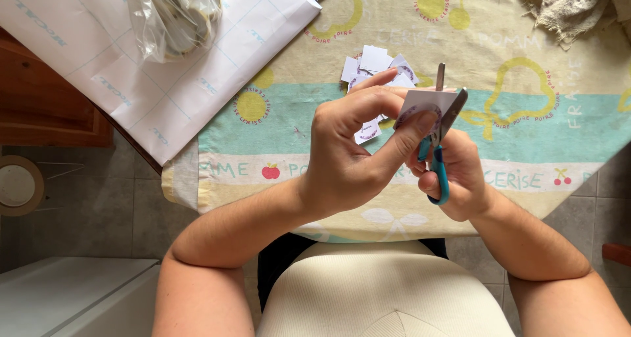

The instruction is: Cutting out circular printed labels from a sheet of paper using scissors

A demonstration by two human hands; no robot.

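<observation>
- The left hand holds a small white paper piece up in the air, above the table. The thumb and fingers pinch it tight.
- The paper piece has a purple round mark printed on it, near the edge.
- The right hand holds a pair of scissors with blue handles. The fingers are closed through the handle loops.
- The scissor blades point up and stand a little apart. One blade sits right at the right edge of the paper piece.
- The two hands are close together, almost touching, in front of the person's body.
- I think the step in hand is cutting around the purple round mark, and the cut is partly done.
- On the table lies a little heap of paper bits, white with purple marks too. It sits on a tablecloth with fruit drawings in yellow, green and red.
- I think the next move calls for slow care: the left hand needs to turn the paper a bit, so the blades can follow the round line.
- The thumb is very near the blades, so it should stay out of the way.
- Far left lies a big white sheet with thin blue lines, and a clear plastic bag rests on it.
- A rough cloth lies in the top right corner.
</observation>
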